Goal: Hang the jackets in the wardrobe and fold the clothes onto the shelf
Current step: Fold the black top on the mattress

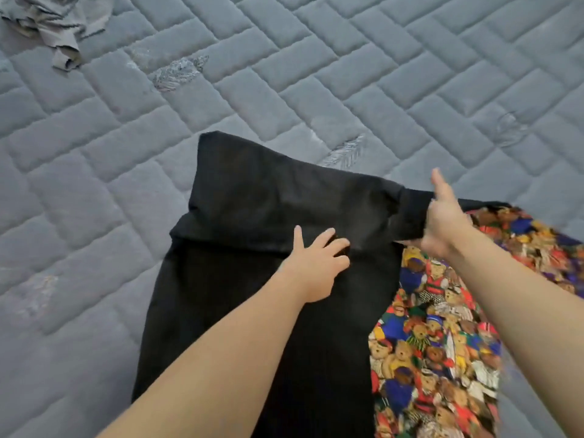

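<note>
Fingertips of left hand [317, 263] press black garment [268, 197] — tips hidden in the fold; right hand [442, 222] grips its edge, bear-print cloth [442, 343] partly covered.

Black garment [268, 197], teddy-bear print fabric [442, 343], grey cloth [53, 23], grey quilted mattress [347, 64].

I am seeing bare quilted mattress [316, 58] lying open beyond the black garment [268, 197]. A crumpled grey cloth [53, 23] is occupying the far-left corner, and a bear-print fabric [442, 327] is crowding the right.
</note>
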### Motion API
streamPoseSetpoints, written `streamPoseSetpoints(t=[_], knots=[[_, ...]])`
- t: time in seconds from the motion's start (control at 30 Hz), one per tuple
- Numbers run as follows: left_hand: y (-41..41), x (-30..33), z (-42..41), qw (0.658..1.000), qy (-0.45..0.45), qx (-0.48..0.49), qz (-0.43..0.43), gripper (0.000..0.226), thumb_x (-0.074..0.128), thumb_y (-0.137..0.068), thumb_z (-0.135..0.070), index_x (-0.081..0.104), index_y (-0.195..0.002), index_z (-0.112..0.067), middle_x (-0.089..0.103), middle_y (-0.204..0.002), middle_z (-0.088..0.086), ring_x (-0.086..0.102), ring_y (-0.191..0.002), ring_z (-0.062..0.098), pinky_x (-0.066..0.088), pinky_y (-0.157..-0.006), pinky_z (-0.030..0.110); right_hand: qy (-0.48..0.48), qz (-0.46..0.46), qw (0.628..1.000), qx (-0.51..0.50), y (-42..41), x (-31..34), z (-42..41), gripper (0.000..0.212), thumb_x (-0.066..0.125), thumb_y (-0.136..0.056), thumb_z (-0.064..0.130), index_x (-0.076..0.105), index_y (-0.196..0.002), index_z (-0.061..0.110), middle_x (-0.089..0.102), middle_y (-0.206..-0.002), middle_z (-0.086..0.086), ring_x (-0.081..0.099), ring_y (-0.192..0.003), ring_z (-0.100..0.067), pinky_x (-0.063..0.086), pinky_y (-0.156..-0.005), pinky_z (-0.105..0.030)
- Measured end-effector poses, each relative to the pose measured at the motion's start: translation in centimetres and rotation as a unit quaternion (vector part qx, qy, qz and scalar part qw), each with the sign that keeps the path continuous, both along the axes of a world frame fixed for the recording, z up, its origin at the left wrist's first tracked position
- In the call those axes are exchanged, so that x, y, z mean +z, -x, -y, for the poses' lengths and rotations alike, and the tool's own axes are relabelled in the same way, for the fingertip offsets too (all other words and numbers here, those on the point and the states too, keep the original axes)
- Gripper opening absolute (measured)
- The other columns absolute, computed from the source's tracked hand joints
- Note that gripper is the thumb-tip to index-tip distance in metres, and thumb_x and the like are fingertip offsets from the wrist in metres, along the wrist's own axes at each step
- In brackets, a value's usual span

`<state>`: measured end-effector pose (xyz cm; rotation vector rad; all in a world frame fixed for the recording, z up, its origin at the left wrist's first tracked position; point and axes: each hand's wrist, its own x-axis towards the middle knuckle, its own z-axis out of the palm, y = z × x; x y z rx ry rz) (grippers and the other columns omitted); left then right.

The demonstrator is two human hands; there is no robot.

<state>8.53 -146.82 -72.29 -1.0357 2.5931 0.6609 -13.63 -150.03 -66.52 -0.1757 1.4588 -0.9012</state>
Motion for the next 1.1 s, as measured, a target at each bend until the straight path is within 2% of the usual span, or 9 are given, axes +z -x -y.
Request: streamPoseSetpoints(t=[0.1,0.27,0.33,0.43,0.53,0.63,0.83,1.0,1.1], knots=[[0.6,-0.3,-0.1,0.996,0.045,0.074,-0.037,0.044,0.046,-0.093,-0.012,0.045,-0.135,-0.024,0.023,-0.158,-0.002,0.010,-0.148,0.020,0.007,-0.116,0.067,-0.059,-0.159,0.986,0.001,0.8,-2.4,-0.7,0.064,0.076,-0.080,0.039,0.052,-0.135,0.013,0.064,-0.127,-0.012,0.065,-0.108,-0.031,0.053,-0.092,-0.049],[-2.6,0.0,2.4,0.931,0.104,0.350,0.003,0.055,0.033,-0.099,-0.041,0.019,-0.151,-0.030,0.003,-0.164,0.000,-0.005,-0.151,0.027,-0.002,-0.112,0.070,-0.063,-0.366,0.929,-0.001,2.2,-4.3,-1.6,0.058,0.058,-0.089,0.009,0.038,-0.143,0.010,0.050,-0.136,-0.008,0.051,-0.118,-0.029,0.043,-0.096,-0.036],[-4.2,-0.2,3.8,0.911,0.098,0.398,0.048,0.063,0.024,-0.099,-0.052,0.007,-0.156,-0.031,-0.006,-0.165,0.001,-0.013,-0.151,0.028,-0.007,-0.112,0.070,-0.085,-0.507,0.857,0.039,3.0,-3.9,-2.6,0.057,0.055,-0.083,0.005,0.041,-0.139,0.008,0.050,-0.137,-0.016,0.050,-0.122,-0.035,0.043,-0.096,-0.039],[-6.2,-0.7,6.1,0.910,0.149,0.381,0.072,0.067,0.014,-0.097,-0.060,-0.002,-0.156,-0.033,-0.012,-0.165,0.002,-0.018,-0.150,0.028,-0.013,-0.111,0.066,0.023,-0.735,0.653,0.183,1.5,-4.1,-3.2,0.066,0.057,-0.077,0.013,0.039,-0.141,0.007,0.044,-0.140,-0.020,0.041,-0.129,-0.039,0.029,-0.109,-0.051],[-8.0,-1.9,8.5,0.922,0.160,0.344,0.075,0.071,0.009,-0.096,-0.063,-0.006,-0.157,-0.030,-0.017,-0.165,0.002,-0.022,-0.149,0.027,-0.014,-0.116,0.058,0.144,-0.727,0.559,0.371,-3.2,-5.8,-1.6,0.067,0.047,-0.089,0.042,0.033,-0.151,0.021,0.027,-0.157,-0.015,0.024,-0.145,-0.034,0.006,-0.117,-0.056],[-9.4,-4.3,9.0,0.923,0.089,0.369,0.059,0.074,0.009,-0.095,-0.067,-0.010,-0.157,-0.031,-0.022,-0.163,0.000,-0.023,-0.149,0.028,-0.013,-0.119,0.053,0.123,-0.697,0.531,0.465,-6.6,-9.4,-0.5,0.067,0.029,-0.096,0.057,0.012,-0.156,0.034,0.003,-0.165,-0.005,0.001,-0.151,-0.030,-0.004,-0.117,-0.060],[-10.0,-4.7,9.0,0.928,0.134,0.348,-0.006,0.076,0.024,-0.094,-0.061,0.003,-0.158,-0.025,-0.007,-0.164,0.007,-0.014,-0.150,0.034,-0.016,-0.118,0.052,0.138,-0.718,0.533,0.426,-7.0,-12.3,-0.4,0.068,0.033,-0.090,0.051,0.022,-0.155,0.032,0.012,-0.164,-0.006,0.007,-0.151,-0.031,0.004,-0.117,-0.062],[-11.5,-0.9,15.2,0.916,0.222,0.295,-0.155,0.046,0.050,-0.090,-0.022,0.054,-0.133,-0.006,0.058,-0.130,0.014,0.050,-0.126,0.033,0.022,-0.118,0.053,0.154,-0.724,0.538,0.403,-6.8,-12.7,-0.2,0.070,0.037,-0.086,0.046,0.027,-0.153,0.030,0.016,-0.163,-0.007,0.011,-0.150,-0.032,0.003,-0.117,-0.063],[-12.9,1.0,18.8,0.951,0.178,0.220,-0.124,0.029,0.051,-0.088,-0.017,0.067,-0.109,-0.005,0.065,-0.100,0.013,0.060,-0.092,0.035,0.045,-0.087,0.048,0.158,-0.725,0.534,0.405,-6.9,-12.9,0.0,0.070,0.039,-0.085,0.045,0.026,-0.153,0.031,0.016,-0.163,-0.007,0.011,-0.150,-0.032,0.002,-0.117,-0.062]])
